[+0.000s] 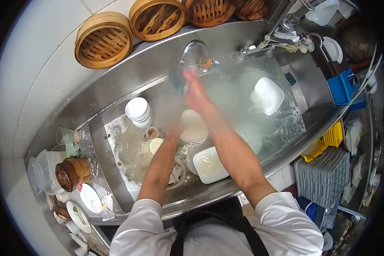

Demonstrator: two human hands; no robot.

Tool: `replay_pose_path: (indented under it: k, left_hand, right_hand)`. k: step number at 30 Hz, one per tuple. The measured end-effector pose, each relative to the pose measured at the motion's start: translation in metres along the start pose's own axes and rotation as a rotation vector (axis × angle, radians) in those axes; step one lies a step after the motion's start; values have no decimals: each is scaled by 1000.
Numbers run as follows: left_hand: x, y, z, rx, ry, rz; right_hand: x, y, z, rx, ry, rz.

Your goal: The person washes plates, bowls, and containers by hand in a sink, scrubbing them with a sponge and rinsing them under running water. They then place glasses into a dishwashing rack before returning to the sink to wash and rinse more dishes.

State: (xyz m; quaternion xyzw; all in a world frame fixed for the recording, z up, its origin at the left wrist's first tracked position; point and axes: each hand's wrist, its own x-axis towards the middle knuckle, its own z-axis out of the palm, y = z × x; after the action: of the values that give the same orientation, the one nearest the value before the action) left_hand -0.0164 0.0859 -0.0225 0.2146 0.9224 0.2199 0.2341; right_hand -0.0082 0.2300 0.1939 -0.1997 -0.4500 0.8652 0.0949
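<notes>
My right hand [195, 93] is raised just below the curved tap [193, 46], its fingers closed on a dark green scouring pad [177, 79]. Blur and haze hide the fingers of my left hand [174, 129], held low over the sink's dividing area. Close by it are a white bowl [194, 128] and a small white dish [156, 146]. A squarish white bowl [210, 165] lies in the sink below my right forearm. Behind my left hand rises a stack of small white bowls [137, 110].
Cloudy water fills the sink's right side, where a white square dish [269, 96] floats. Bamboo steamers [104, 40] lean along the back ledge. On the left counter stand a glass [67, 136], a steamer basket [71, 174] and oval plates [90, 198]. Grey crates [322, 177] sit right.
</notes>
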Motion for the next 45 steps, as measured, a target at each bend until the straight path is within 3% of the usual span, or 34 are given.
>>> replay_pose_path:
  k: [1,3,4,5,6,7,9,10,13,16,18,19,22,24,25,26,28,29,30,31,32,33,34,36,38,40,42,44,45]
  left_hand:
    - [17,0,9,52,2,128]
    - [64,7,36,197,-8,465]
    - [83,8,44,279,-46,596]
    - [97,9,51,360,-90,663]
    - [102,8,43,411,-124,689]
    - [91,18,6,474,-238,489]
    - [68,2,-24,452,-258,437]
    - [66,-3,-48,459,-253,414]
    - [22,9,-98,367,-30,301]
    - [-36,16,-104,135,162,160]
    - [-71,14,-114,-70,238,72]
    - [-91,11,-121,-183,244,28]
    - [-114,-36,-118,-446,411,-1]
    - [-124,-65,-95,-566,461,-24]
    - [-121,-70,-89,-603,457,-39]
    - [-118,-77,-88,-635,450,-47]
    - [-123,-105,-96,-1051,173,-101]
    - [-120,-102,-93,-1251,4,-141]
    - [-119,-85,-79,-1194,-9,-132]
    - [-114,-62,-63,-1145,0,-117]
    - [-106,-40,-50,-1093,23,-103]
    - [-96,-14,-44,-1435,-79,-146]
    - [-79,1,-44,-1285,-25,-38]
    - [-54,29,-34,-1018,120,126]
    - [-32,64,-26,-647,119,501]
    - [11,75,-40,-877,26,413]
    - [42,99,-91,-1228,80,255]
    - [62,76,-128,-1341,177,260]
    - [54,80,-132,-1176,130,164]
  right_hand:
    - [0,-3,3,167,-2,66]
    - [-45,18,-16,176,126,28]
    - [-72,27,-24,116,148,111]
    - [-96,64,-54,-97,184,15]
    - [-132,63,-62,-197,206,202]
    - [-157,81,-79,-186,204,255]
    - [-188,102,-85,-280,311,373]
    - [-183,105,-77,-300,292,338]
    - [-162,119,-58,-380,286,213]
    - [-100,120,-23,-386,344,112]
    - [-33,173,-20,-457,420,66]
    - [-15,217,-18,-798,465,-284]
    - [-55,177,17,-1504,-254,-139]
    - [-39,219,12,-1381,-97,-166]
    - [-41,206,26,-1318,-11,-190]
    - [-56,193,33,-1455,-396,-160]
    - [-92,138,30,-1827,-579,-761]
    - [-84,116,14,-1636,-398,-658]
    - [-79,102,-1,-1427,-228,-557]
    - [-88,112,-11,-841,-146,-204]
    - [-96,122,-20,-194,75,2]
    - [-114,142,-25,129,126,8]
    - [-120,150,-29,450,162,5]
    - [-158,112,-60,-419,437,-367]
    - [-169,74,-102,-585,551,-135]
    - [-149,67,-167,-587,779,-73]
    - [-122,59,-211,-318,991,-263]
    - [-100,38,-212,57,1005,-337]
    - [-93,26,-194,-38,1043,-355]
